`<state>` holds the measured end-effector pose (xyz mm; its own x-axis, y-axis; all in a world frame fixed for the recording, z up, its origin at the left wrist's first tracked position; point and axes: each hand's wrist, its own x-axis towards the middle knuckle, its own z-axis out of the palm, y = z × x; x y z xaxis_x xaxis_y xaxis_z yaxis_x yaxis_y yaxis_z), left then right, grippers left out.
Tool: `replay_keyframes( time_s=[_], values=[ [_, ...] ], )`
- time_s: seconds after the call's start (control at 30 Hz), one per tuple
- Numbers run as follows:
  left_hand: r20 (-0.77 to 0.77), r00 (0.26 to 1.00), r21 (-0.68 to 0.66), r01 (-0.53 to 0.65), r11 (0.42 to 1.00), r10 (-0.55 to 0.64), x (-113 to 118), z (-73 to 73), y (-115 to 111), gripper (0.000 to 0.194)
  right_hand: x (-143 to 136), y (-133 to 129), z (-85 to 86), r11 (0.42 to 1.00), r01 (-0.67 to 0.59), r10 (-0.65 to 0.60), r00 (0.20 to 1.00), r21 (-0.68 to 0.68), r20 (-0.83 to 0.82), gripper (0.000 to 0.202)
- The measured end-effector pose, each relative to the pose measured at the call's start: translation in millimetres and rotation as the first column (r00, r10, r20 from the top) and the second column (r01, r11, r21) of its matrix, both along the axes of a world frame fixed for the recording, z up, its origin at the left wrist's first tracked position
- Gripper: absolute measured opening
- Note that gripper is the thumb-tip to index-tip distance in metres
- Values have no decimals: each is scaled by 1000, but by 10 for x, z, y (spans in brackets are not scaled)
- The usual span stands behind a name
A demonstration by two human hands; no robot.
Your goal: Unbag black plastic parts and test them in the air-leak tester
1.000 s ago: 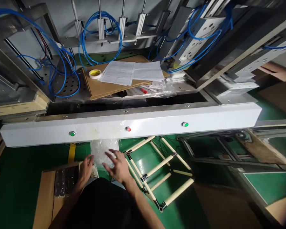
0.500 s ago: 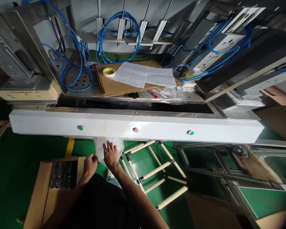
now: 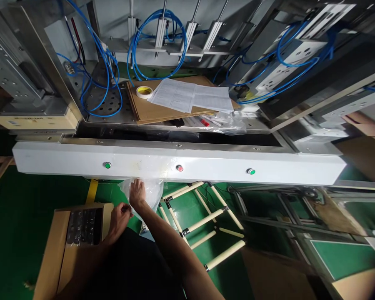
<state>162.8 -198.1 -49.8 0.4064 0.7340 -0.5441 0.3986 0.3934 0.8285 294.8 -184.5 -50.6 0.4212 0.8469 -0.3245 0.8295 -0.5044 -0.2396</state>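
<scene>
right hand: the right hand (image 3: 136,194) lies flat on the clear plastic bag (image 3: 147,196), fingers reaching up toward the underside of the white machine beam (image 3: 206,163); whether they pinch the film or only press it cannot be told.
left hand: the left hand (image 3: 120,216) is curled narrow at the bag's lower left edge, thumb and fingertips closed as if nipping the film, just beside the corner of the cardboard box (image 3: 54,250).
bag position: it hangs just below the beam, between the green button (image 3: 106,165) and the red button (image 3: 180,168), above the green floor (image 3: 25,208).
bag axis: the long axis appears to run up and down, from the beam toward the person's lap; the top end meets the beam, and where the mouth lies cannot be seen through the crumpled film.
doing it well: judged from this grip, thin film wants a light, spread hold, one hand anchoring the top while the other draws the lower edge taut, so it does not tear or bunch.
nearby: dark parts in plastic (image 3: 83,226) lie in the box to the left; a frame of cream tubes (image 3: 203,227) stands to the right.
further out: on the machine deck lie a tape roll (image 3: 144,91) and printed sheets (image 3: 190,96) on flat cardboard, under blue air hoses (image 3: 150,46).
</scene>
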Motion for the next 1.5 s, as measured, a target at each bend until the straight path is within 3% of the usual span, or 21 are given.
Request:
replay_keyframes(
  time_s=[0.1,0.27,0.5,0.6,0.7,0.73,0.8,0.83,0.87,0.93,1.03,1.27,1.33,1.5],
  values=[
    [-13,1000,14,-7,1000,7,-34,-9,18,14,47,-121,78,999,-31,33,996,28,-86,47],
    [1,1000,8,-20,1000,20,-80,-16,75,20,164,-434,199,983,-96,133,962,158,-239,88],
    [76,994,-83,-71,994,77,-117,23,145,19,220,-647,291,948,-18,124,940,317,-316,74],
    [78,985,-156,-139,978,153,-172,52,172,24,180,-794,343,853,118,78,935,508,-347,52],
    [96,973,-212,-184,960,208,-207,81,195,26,121,-1047,328,655,379,-132,909,654,-395,29],
    [109,970,-227,-187,956,216,-210,89,198,25,110,-1133,301,571,508,-253,856,644,-451,28],
    [136,968,-252,-173,952,212,-205,101,197,23,116,-1267,219,386,762,-457,648,520,-610,37],
    [149,968,-263,-157,952,201,-199,105,192,21,132,-1304,171,318,847,-501,531,425,-683,45],
    [161,969,-270,-139,953,187,-192,107,188,20,156,-1320,121,285,899,-506,436,333,-744,52],
    [175,972,-277,-104,955,156,-180,109,181,18,209,-1302,28,309,926,-450,343,217,-824,56],
    [170,978,-263,-74,962,121,-177,113,197,16,262,-1230,-80,337,929,-380,282,152,-881,53],
    [96,994,-212,-36,977,57,-180,114,240,18,227,-1224,-249,167,976,-506,204,137,-838,36],
    [81,996,-201,-30,979,47,-167,102,227,18,219,-1231,-269,151,979,-507,193,134,-840,35],
    [63,997,-179,-32,983,44,-172,88,248,19,301,-1253,-285,142,982,-513,182,126,-839,55]
  ],
)
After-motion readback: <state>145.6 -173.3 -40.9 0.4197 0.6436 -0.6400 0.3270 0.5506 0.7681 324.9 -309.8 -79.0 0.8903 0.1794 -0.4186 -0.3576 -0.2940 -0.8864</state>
